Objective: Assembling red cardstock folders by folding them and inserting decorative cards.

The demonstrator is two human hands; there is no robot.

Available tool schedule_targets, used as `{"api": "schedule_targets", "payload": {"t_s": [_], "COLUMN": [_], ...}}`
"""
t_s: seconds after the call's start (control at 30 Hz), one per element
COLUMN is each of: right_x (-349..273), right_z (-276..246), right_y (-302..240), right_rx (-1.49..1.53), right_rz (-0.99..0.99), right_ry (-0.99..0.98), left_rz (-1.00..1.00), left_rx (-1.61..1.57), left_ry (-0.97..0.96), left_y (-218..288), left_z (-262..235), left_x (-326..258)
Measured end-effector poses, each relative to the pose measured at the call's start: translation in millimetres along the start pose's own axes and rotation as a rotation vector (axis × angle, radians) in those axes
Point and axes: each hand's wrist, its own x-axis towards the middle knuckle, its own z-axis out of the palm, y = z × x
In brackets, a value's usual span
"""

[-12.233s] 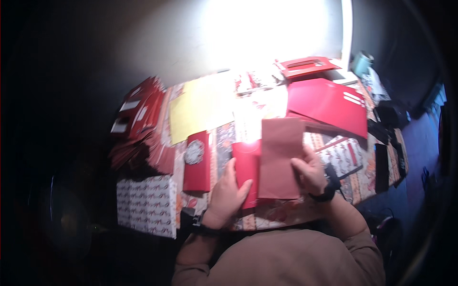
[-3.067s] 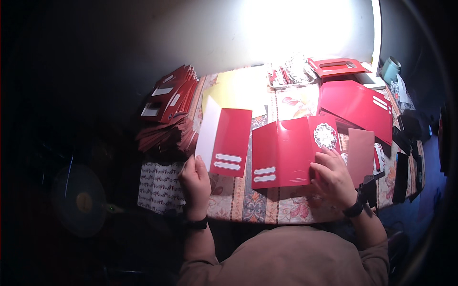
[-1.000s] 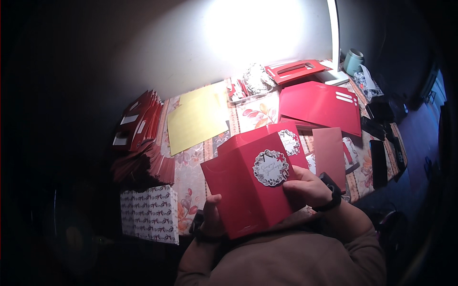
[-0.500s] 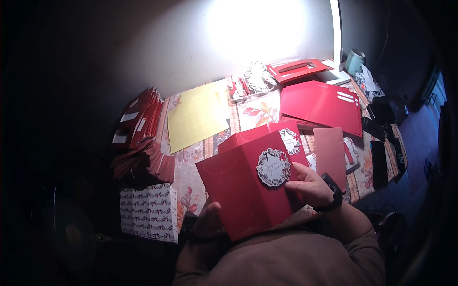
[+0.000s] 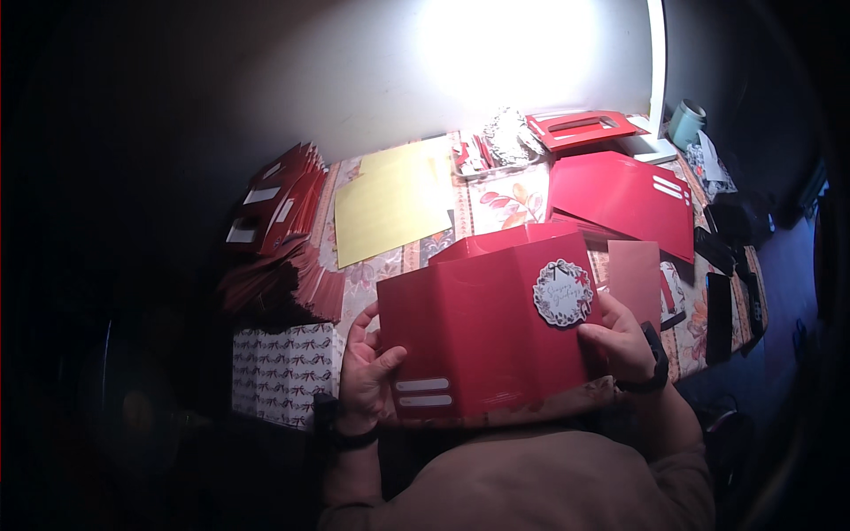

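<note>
Spread between both my hands, over the near edge of the table, is a red folded card (image 5: 478, 327) with creases running across its panels. My left hand (image 5: 365, 376) grips its left edge, thumb on the front face near two white label strips (image 5: 423, 393). My right hand (image 5: 625, 347) pinches the right edge, thumb beside a round wreath tag (image 5: 562, 293) on the right panel. Fingers of both hands go behind the card and are partly hidden. Another red folded piece (image 5: 513, 240) shows above the held card's top edge.
Yellow sheets (image 5: 390, 217) lie at the back. A stack of red cards (image 5: 611, 199) is at right, a pinkish-red envelope-like piece (image 5: 634, 279) nearer. Red sleeves (image 5: 279, 203) and a patterned box (image 5: 283, 367) stand left. A lamp (image 5: 657, 80) rises behind.
The red folded card has opened flatter and turned more level, showing the white strips. My left hand has come up onto its left edge; the wreath tag has shifted right. The whole view has shifted slightly.
</note>
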Motion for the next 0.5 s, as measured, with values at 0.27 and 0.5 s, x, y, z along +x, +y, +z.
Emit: {"api": "schedule_targets", "payload": {"t_s": [0.27, 0.5], "right_x": [0.7, -3.2], "right_z": [0.2, -1.0], "right_y": [5.8, 2.3], "right_rx": [-0.057, -0.073], "right_rz": [0.044, 0.16], "right_ry": [0.003, 0.044], "left_rz": [-0.043, -0.069], "left_rx": [0.056, 0.163], "left_ry": [0.0, 0.062], "left_y": [-2.8, -12.9], "left_z": [-10.0, -34.6], "left_x": [-7.8, -5.7]}}
